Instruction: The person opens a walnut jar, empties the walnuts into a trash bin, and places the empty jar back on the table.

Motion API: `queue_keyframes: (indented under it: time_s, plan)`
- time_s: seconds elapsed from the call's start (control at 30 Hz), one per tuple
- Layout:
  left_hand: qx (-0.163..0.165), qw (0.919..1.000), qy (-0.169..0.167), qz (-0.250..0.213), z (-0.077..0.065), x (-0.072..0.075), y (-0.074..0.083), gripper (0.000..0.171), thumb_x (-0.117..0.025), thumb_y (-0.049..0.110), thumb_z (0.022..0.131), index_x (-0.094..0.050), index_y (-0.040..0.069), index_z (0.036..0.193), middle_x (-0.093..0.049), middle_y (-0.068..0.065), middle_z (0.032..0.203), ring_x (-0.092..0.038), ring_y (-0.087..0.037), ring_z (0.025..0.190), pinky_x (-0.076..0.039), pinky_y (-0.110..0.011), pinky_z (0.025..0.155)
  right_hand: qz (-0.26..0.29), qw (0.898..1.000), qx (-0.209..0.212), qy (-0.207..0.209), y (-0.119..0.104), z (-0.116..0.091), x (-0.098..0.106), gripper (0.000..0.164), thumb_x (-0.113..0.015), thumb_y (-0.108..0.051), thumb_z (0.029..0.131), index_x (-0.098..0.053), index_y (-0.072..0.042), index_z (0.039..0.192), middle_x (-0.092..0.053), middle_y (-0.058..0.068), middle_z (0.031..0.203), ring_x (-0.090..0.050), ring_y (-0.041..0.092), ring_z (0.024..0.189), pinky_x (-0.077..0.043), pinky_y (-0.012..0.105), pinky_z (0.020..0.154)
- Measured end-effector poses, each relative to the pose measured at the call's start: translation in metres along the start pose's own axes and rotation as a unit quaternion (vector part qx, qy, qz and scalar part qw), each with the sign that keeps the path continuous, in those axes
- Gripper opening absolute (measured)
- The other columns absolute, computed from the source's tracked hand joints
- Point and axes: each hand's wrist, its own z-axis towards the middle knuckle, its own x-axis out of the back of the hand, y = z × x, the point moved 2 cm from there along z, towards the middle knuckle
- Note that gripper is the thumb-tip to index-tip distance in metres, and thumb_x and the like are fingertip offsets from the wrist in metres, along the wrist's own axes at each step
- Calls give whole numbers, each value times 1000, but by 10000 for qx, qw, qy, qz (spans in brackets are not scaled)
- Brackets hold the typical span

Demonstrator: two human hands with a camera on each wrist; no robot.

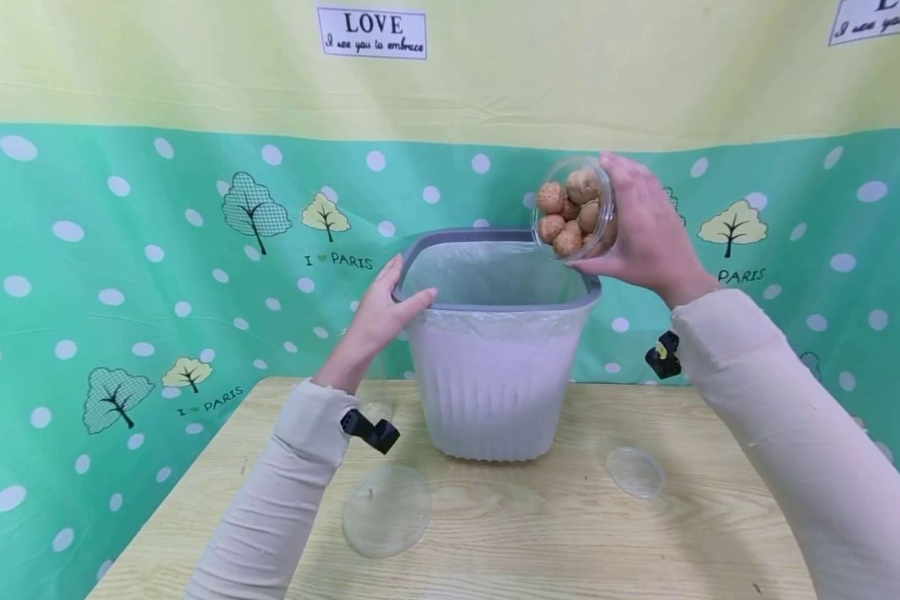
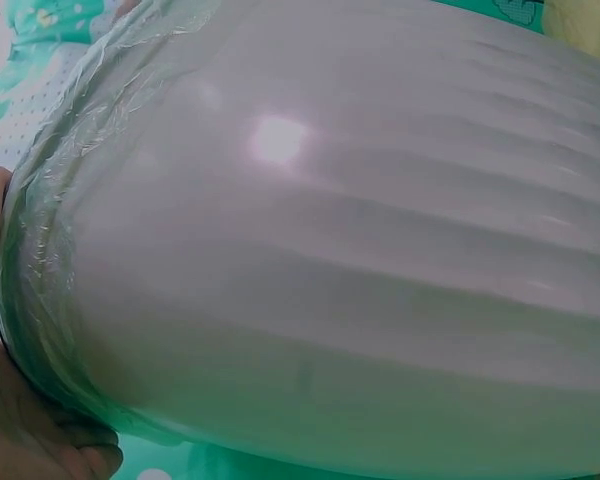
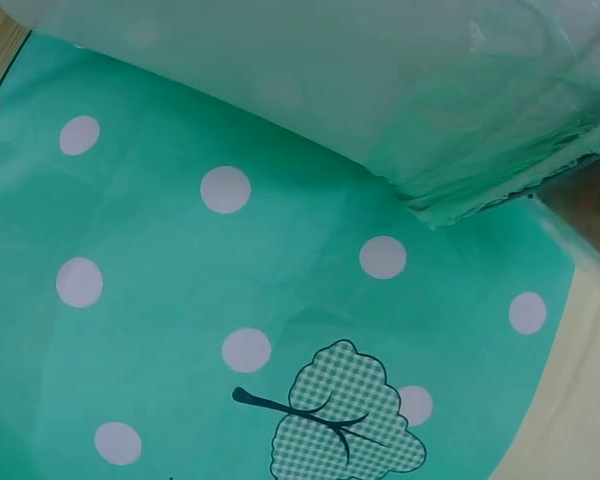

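A white ribbed trash bin [image 1: 495,383] with a grey rim and a clear plastic liner [image 1: 495,275] stands upright on the table. My left hand [image 1: 381,312] grips the rim at its left side, with the thumb on the near edge. In the left wrist view, the fingers [image 2: 25,425] of that hand lie at the liner-covered rim. My right hand [image 1: 648,229] holds a clear plastic jar [image 1: 536,218] above the bin's right side. The jar is tipped with its opening toward the left, and several walnuts [image 1: 567,242] are inside it.
On the wooden table [image 1: 510,542] lie a large clear round lid [image 1: 387,511] at front left and a smaller clear lid [image 1: 636,472] at right. A clear container [image 1: 377,410] stands partly hidden behind the left wrist. A green dotted cloth [image 1: 67,283] hangs behind the table.
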Motion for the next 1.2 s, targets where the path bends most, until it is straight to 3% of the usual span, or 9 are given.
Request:
queue_keyframes:
  time_s: [0.27,0.73,1.2]
  plan:
    - [4,10000,0,-14,0,0,0,86,-63,34,87,-14,1,149,-10,-9,158,-7,-21,144,-14,-37,116,-252,9996,46,-111,1,0,-2,116,-92,-24,51,-26,2,143,-35,23,144,-31,38,133,-26,49,110]
    - [25,10000,3,21,0,0,1,86,-62,35,87,-14,1,149,-10,-9,158,-8,-22,144,-16,-38,115,-152,9999,72,-37,0,-1,1,117,-92,-24,49,-27,1,143,-38,23,141,-34,38,130,-29,49,109]
    - [-1,10000,18,48,1,1,1,86,-63,35,87,-15,1,149,-11,-8,158,-9,-22,144,-15,-37,116,-166,9992,375,-36,-3,1,0,116,-91,-22,50,-26,3,143,-37,24,142,-35,39,129,-28,48,109]
